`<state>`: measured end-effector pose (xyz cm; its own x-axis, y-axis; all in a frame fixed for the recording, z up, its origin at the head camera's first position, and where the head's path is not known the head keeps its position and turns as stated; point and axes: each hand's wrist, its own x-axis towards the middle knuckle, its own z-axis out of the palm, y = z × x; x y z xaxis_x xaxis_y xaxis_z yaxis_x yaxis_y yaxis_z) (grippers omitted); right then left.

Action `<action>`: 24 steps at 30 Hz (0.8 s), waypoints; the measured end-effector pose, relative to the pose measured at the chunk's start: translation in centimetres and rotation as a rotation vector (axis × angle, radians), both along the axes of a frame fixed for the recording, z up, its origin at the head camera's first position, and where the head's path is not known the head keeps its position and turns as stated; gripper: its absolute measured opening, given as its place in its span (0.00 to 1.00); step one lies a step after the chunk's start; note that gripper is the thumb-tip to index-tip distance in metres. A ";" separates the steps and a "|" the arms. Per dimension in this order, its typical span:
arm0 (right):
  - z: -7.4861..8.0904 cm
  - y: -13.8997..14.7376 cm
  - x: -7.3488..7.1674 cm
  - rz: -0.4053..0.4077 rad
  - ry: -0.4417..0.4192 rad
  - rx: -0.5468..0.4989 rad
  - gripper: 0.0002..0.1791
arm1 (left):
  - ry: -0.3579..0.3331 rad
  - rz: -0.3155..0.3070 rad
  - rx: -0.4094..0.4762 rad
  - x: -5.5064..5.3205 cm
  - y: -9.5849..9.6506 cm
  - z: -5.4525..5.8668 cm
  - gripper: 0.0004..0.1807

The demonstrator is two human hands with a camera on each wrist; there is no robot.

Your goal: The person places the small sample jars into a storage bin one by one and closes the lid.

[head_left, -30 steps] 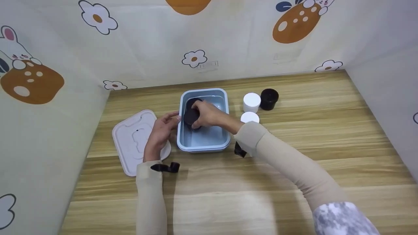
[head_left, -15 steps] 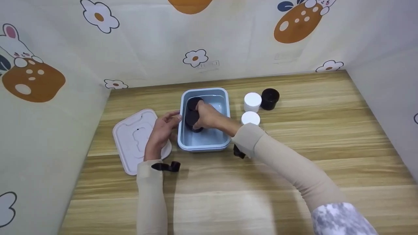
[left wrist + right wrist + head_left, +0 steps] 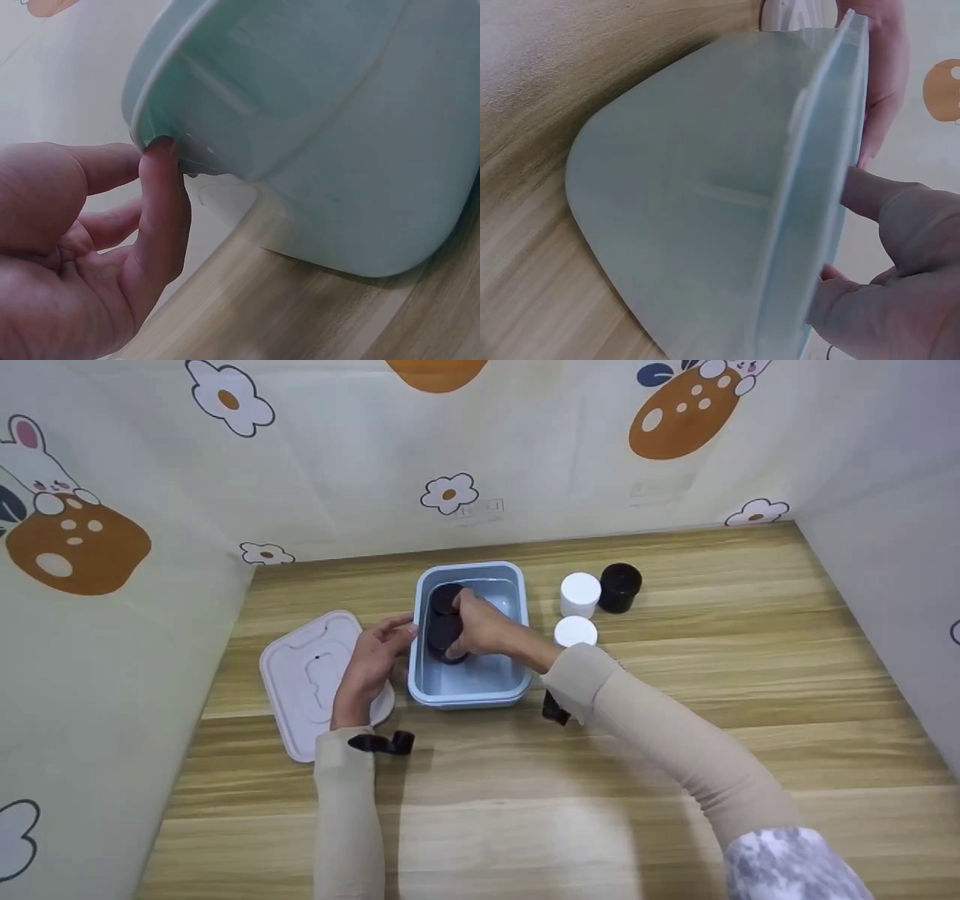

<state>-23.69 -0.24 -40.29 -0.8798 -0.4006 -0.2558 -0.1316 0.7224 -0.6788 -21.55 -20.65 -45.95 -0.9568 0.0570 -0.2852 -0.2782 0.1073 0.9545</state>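
In the head view my right hand (image 3: 484, 626) reaches into a light blue plastic box (image 3: 480, 700). Its thumb and fingers grip a black round-topped jar (image 3: 445, 634) beside the box's left wall. A second black jar (image 3: 448, 598) stands just behind it, in the back left corner. Both jars are hidden by the walls in the wrist views. My left hand (image 3: 375, 652) is outside the box on the left. The left wrist view shows its thumb and fingertips resting at the outer side of the rim (image 3: 161, 75), the fingers fairly extended.
A pale lid (image 3: 300, 690) lies left of the box, partly under the left wrist. Right of the box stand two white jars, one farther back (image 3: 580, 594) and one nearer (image 3: 576, 630) by the right sleeve. Another black jar (image 3: 619, 587) stands beside the farther white one.
The gripped black jar has come slightly toward the front and settled lower in the box, uncovering more of the jar behind it. The left hand has stayed at the rim.
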 end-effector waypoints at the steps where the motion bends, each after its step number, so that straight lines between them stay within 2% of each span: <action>1: 0.2 0.2 0.0 0.003 0.002 -0.003 0.43 | 0.002 0.002 0.000 0.0 0.0 0.0 0.25; 7: 1.2 1.4 0.6 0.035 0.051 -0.038 0.36 | 0.019 0.001 0.000 0.0 0.1 -0.1 0.24; 13: 1.6 2.8 1.2 0.056 0.115 -0.143 0.30 | 0.025 0.008 0.020 -0.1 0.1 -0.1 0.24; 24: 1.8 5.9 2.0 -0.042 0.155 -0.356 0.30 | -0.026 0.002 0.058 0.0 0.0 -0.2 0.26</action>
